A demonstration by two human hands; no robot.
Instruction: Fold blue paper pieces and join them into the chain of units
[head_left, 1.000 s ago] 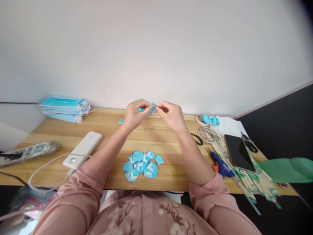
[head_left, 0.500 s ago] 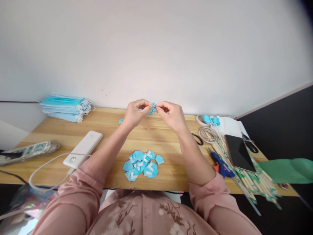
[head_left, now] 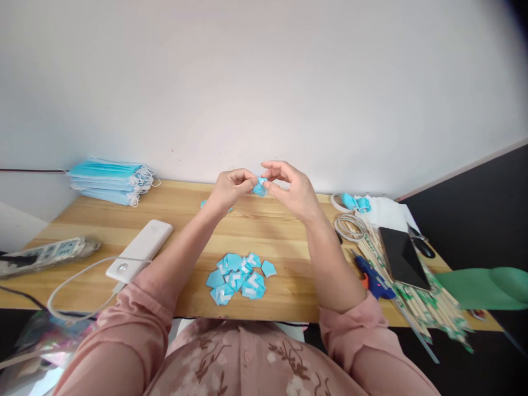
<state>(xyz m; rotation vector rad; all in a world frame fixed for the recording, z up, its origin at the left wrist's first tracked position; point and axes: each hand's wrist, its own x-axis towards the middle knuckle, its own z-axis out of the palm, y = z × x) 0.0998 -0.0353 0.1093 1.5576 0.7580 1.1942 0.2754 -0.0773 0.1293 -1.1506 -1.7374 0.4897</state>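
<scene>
Both my hands are raised over the far middle of the wooden table (head_left: 103,220). My left hand (head_left: 228,192) and my right hand (head_left: 290,190) pinch a small blue piece (head_left: 259,188) between their fingertips. The upper fingers of my right hand are spread above it. A pile of several blue cut pieces with white strips (head_left: 239,278) lies near the table's front edge, between my forearms. One more blue scrap (head_left: 203,204) lies on the wood just behind my left wrist.
A stack of blue face masks (head_left: 109,181) sits far left. A white power bank (head_left: 139,251) with cable and a power strip (head_left: 45,254) lie at left. At right are tape rolls (head_left: 350,224), a blue glue gun (head_left: 373,278), a phone (head_left: 402,256) and wooden sticks (head_left: 429,308).
My right hand has turned and risen a little, its upper fingers lifting apart. The blue piece stays pinched between both hands. My left hand barely moved.
</scene>
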